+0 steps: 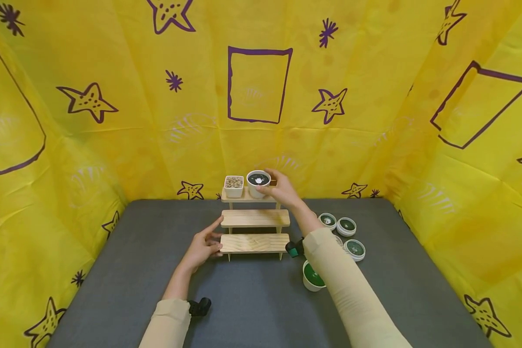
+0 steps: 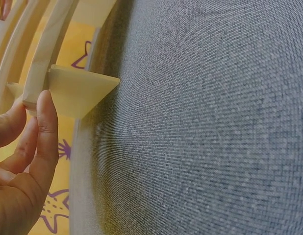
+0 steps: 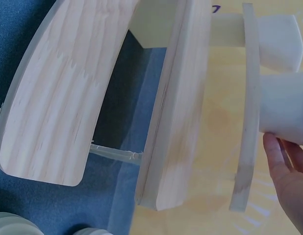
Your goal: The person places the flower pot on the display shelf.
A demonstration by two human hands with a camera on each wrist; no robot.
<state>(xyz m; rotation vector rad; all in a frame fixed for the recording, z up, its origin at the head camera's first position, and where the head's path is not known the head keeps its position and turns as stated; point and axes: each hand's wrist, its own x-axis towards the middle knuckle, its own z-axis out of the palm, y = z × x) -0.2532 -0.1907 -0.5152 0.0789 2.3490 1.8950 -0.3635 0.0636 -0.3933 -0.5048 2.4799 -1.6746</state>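
Observation:
A three-tier wooden stand rises in steps on the grey table. My left hand pinches the left end of its lowest shelf; in the left wrist view, the thumb and fingers meet around the plank's corner. On the top shelf, my right hand grips a round white pot with a dark filling and a pale spot. The right wrist view shows the pot's base right at the top plank. Beside it on the left stands a square white pot filled with beige bits.
Several round white pots with green tops stand to the right of the stand, some partly hidden by my right arm. A larger green-topped pot stands nearer. Yellow patterned cloth walls the table's back and sides.

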